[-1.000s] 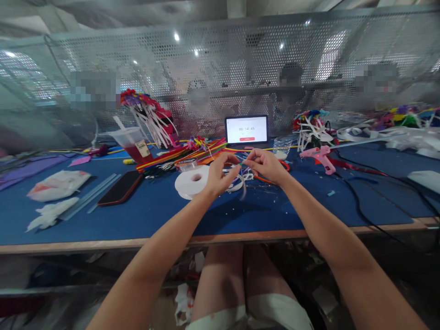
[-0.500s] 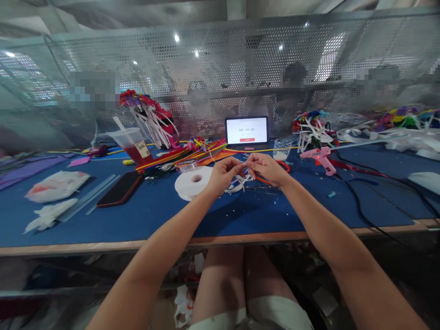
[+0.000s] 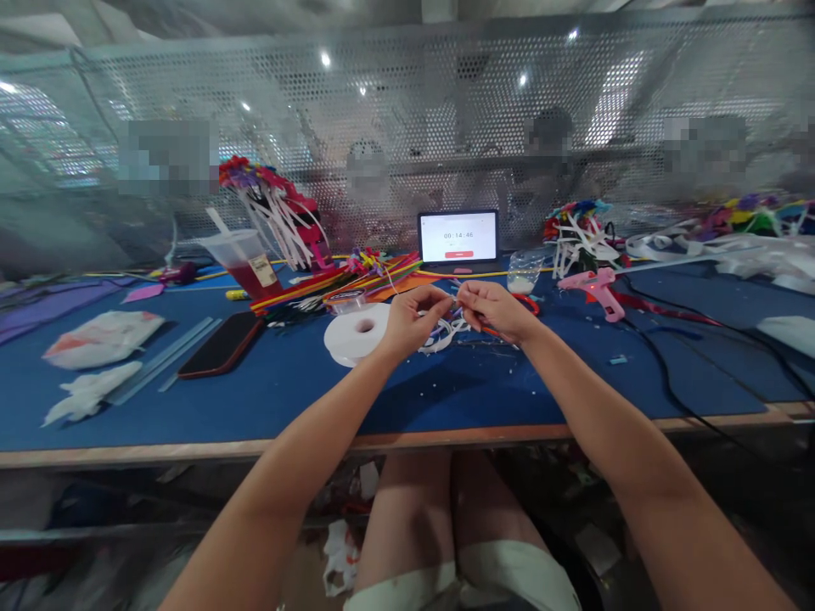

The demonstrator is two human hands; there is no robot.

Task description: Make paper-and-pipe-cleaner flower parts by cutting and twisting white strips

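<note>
My left hand [image 3: 413,321] and my right hand [image 3: 497,311] meet fingertip to fingertip over the middle of the table, each closed in a pinch. Whatever sits between the fingers is too small to make out. A thin pale strand [image 3: 390,282] shows just above my left hand. Beside that hand lies a white spool [image 3: 344,338], partly covered by my wrist. White ribbon loops [image 3: 438,341] rest on the blue surface below the fingers. Orange-red handles, seemingly of scissors [image 3: 530,304], show behind my right hand.
Rightward lies a pink glue gun [image 3: 595,290] with its black cord. A tablet [image 3: 458,237] showing a timer stands behind my hands. Coloured pipe cleaners [image 3: 306,293], a tilted drink cup [image 3: 245,261] and a phone [image 3: 222,344] are at left. A mesh screen [image 3: 407,110] closes the back.
Both hands stay together in nearly the same place, with the fingertips slightly shifted. The camera view has moved a little, and the timer has advanced by one second.
</note>
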